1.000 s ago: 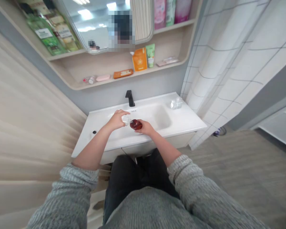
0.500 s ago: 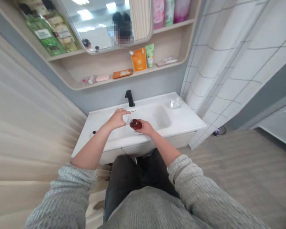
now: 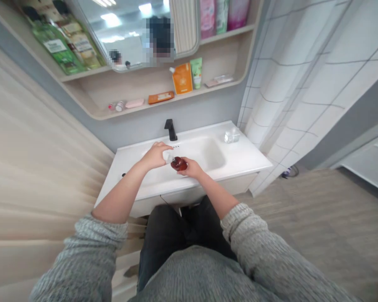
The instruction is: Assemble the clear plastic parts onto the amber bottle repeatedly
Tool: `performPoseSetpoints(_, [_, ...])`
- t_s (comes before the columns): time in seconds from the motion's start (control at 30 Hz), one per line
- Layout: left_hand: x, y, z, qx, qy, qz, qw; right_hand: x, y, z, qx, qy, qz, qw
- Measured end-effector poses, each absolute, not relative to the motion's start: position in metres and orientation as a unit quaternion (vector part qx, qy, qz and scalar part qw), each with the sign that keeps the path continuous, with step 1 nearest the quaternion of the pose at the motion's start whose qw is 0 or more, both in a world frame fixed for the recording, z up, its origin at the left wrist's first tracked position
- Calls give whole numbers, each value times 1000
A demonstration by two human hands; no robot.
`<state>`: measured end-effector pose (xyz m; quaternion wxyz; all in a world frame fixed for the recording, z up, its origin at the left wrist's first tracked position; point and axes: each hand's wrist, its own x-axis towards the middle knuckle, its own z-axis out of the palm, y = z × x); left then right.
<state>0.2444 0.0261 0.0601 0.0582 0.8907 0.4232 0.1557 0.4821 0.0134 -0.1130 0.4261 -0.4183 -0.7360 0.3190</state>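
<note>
Left hand (image 3: pixel 156 156): fingers together, curled over a white bottle top (image 3: pixel 168 157).
Right hand (image 3: pixel 192 168): fingers closed around an amber bottle (image 3: pixel 179 164).
Bottle: tilted on its side, neck meeting the top, held above the white vanity counter (image 3: pixel 239 160).
Front edge: just below both hands.
Side room: sink basin (image 3: pixel 213 153) right of the hands, the bottle near its left end.
Far edge: black faucet (image 3: pixel 170 130) just beyond the hands; small clear glass dish (image 3: pixel 232 136) well right, near the tiled wall (image 3: pixel 318 84).
</note>
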Motion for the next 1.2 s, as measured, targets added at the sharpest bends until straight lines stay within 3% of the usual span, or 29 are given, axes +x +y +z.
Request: performPoseSetpoints(1.2, [269,22,95,917,393,72,4,481,13,-113,-404,-712,337,465])
